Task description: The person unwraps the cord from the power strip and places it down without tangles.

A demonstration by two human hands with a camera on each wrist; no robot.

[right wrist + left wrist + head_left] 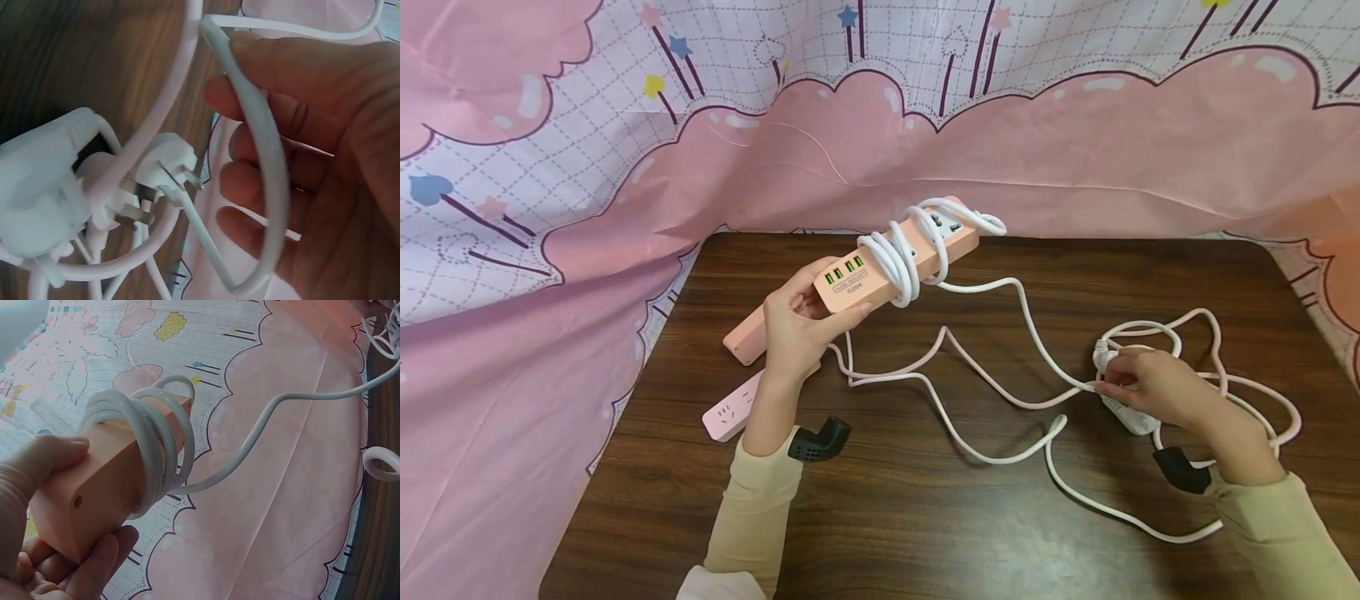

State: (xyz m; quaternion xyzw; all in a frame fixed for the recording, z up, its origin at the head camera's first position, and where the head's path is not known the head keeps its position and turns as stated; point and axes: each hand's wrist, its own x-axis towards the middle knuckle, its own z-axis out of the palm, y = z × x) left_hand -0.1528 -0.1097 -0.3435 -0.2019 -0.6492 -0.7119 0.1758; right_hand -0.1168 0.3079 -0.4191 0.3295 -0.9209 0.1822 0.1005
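Observation:
My left hand [797, 329] grips one end of a peach power strip [880, 287], raised and tilted above the table. Several turns of its white cord [1030, 321] are wound round the strip's middle and far end. From there the cord runs down to the right. My right hand [1172, 387] pinches that cord between thumb and index finger, low over the table's right side. In the right wrist view, a bend of white cord [269, 169] crosses the palm. Close by are white plugs [165, 162] with metal prongs and a bulky white plug body [40, 187].
Behind the left forearm lie another peach power strip [747, 337] and a pale pink strip [730, 412], both partly hidden. Loose cords [955, 429] wander over the dark wooden table [925, 533], looping at the right. A patterned pink cloth [1037, 183] hangs behind.

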